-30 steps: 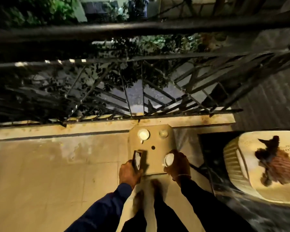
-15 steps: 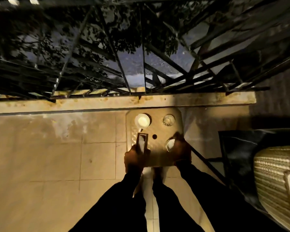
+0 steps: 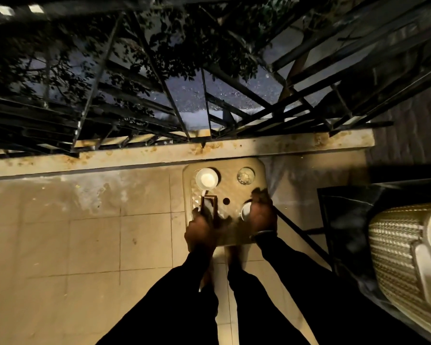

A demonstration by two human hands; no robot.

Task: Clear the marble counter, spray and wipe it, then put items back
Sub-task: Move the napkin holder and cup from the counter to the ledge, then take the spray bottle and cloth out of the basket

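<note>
A low tan plastic stool (image 3: 230, 188) stands on the balcony floor below me, against the ledge. On it sit a white cup (image 3: 206, 179) at the far left and a clear glass (image 3: 245, 176) at the far right. My left hand (image 3: 200, 231) grips a narrow dark rectangular holder (image 3: 208, 207) standing on the stool's near left. My right hand (image 3: 261, 215) is wrapped around a small white cup (image 3: 245, 211) on the near right. The dark marble counter (image 3: 346, 215) lies to the right.
A woven cream basket (image 3: 398, 250) rests on the marble counter at the right. A black metal railing (image 3: 159, 103) runs along the stained ledge (image 3: 159, 153) beyond the stool. Beige floor tiles (image 3: 85, 245) spread to the left. My legs stand just before the stool.
The view has tilted down and closed in on the stool. Both hands have lowered the holder and the small cup onto the stool top.
</note>
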